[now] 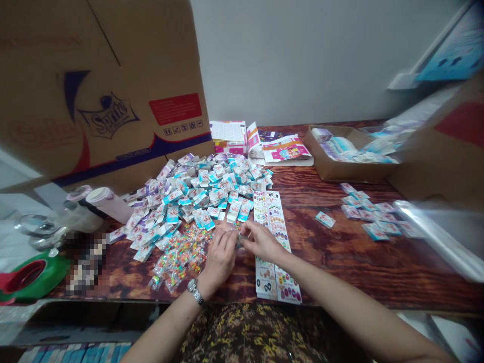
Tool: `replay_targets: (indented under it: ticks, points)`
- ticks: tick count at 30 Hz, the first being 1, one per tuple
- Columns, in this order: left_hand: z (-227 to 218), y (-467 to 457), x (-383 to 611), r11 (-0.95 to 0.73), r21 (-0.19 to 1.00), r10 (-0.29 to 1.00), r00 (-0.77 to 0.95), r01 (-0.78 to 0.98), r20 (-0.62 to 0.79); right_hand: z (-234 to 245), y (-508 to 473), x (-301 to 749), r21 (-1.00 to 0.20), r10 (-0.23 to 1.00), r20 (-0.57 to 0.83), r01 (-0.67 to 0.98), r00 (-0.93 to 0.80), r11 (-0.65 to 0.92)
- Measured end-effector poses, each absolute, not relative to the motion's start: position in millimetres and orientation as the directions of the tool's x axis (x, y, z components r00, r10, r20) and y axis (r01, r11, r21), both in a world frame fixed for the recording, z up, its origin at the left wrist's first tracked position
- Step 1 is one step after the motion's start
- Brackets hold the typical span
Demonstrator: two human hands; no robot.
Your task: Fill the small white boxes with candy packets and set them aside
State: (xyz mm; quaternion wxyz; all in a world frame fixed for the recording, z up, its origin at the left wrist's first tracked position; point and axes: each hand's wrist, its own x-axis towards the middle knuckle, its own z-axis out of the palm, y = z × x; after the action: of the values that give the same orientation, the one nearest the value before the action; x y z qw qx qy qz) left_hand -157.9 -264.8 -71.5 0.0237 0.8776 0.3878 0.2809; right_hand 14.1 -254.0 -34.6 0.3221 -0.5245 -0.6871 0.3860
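Observation:
My left hand, with a metal watch on its wrist, and my right hand meet at the near edge of a heap of small white, blue and purple boxes. Both are closed, fingertips nearly touching around something small and mostly hidden that I cannot make out. Small clear packets of coloured candies lie in a pile left of my left hand. Under my right wrist is a pair of long printed sticker sheets, lying flat on the dark wood-grained table.
A large Sprite carton stands at back left, bottles and green tape below it. Several small boxes lie at right, near an open carton of more. Flattened colourful packaging rests by the wall.

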Motion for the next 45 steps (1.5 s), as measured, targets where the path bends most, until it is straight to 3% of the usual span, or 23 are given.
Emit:
replay_targets:
  ticks: [3, 9, 12, 15, 18, 21, 24, 31, 37, 41, 45]
  points:
    - [-70.7, -266.7, -159.0, -0.726, 0.255, 0.667, 0.565, 0.639, 0.486, -35.9, -251.7, 14.6, -0.849, 0.968, 0.044, 0.501, -0.247, 0.167]
    - [-66.9, -267.8, -158.8, -0.74, 0.351, 0.666, 0.547, 0.574, 0.508, -44.6, -253.6, 19.8, -0.927, 0.956, -0.036, 0.367, -0.29, 0.076]
    - [-65.2, -265.0, -159.1, -0.714, 0.41, 0.695, 0.498, 0.568, 0.519, -35.4, -264.5, 25.3, -0.89, 0.957, 0.124, 0.396, -0.263, 0.224]
    - [-62.6, -263.5, -157.9, -0.685, 0.478, 0.725, 0.454, 0.549, 0.518, -28.4, -275.9, 27.8, -0.736, 0.888, 0.368, 0.497, -0.276, 0.46]
    - [-61.1, -266.0, -154.4, -0.672, 0.526, 0.74, 0.449, 0.521, 0.501, -30.4, -281.5, 23.6, -0.661, 0.85, 0.461, 0.542, -0.253, 0.52]
    - [-61.7, -270.3, -151.5, -0.671, 0.541, 0.741, 0.444, 0.507, 0.503, -34.1, -283.0, 14.9, -0.749, 0.906, 0.41, 0.529, -0.101, 0.398]
    - [-62.1, -272.6, -150.6, -0.696, 0.48, 0.715, 0.456, 0.534, 0.529, -35.0, -285.5, 5.8, -0.86, 0.955, 0.297, 0.437, 0.013, 0.262]
    - [-59.7, -271.5, -149.8, -0.684, 0.361, 0.71, 0.469, 0.634, 0.525, -40.9, -287.1, -2.8, -0.993, 0.991, 0.12, 0.026, 0.055, 0.119]
    - [-69.8, -272.0, -151.8, -0.659, 0.349, 0.73, 0.454, 0.667, 0.51, -44.4, -279.7, -4.7, -0.991, 0.999, -0.014, -0.132, 0.04, -0.009]
    - [-76.4, -272.7, -150.9, -0.656, 0.332, 0.725, 0.443, 0.678, 0.527, -48.0, -278.2, -8.9, -0.996, 0.995, -0.009, -0.085, 0.096, -0.001]
    - [-77.1, -273.3, -147.9, -0.655, 0.279, 0.711, 0.447, 0.702, 0.543, -44.3, -283.5, -10.4, -0.974, 0.981, 0.128, 0.206, 0.148, 0.096]
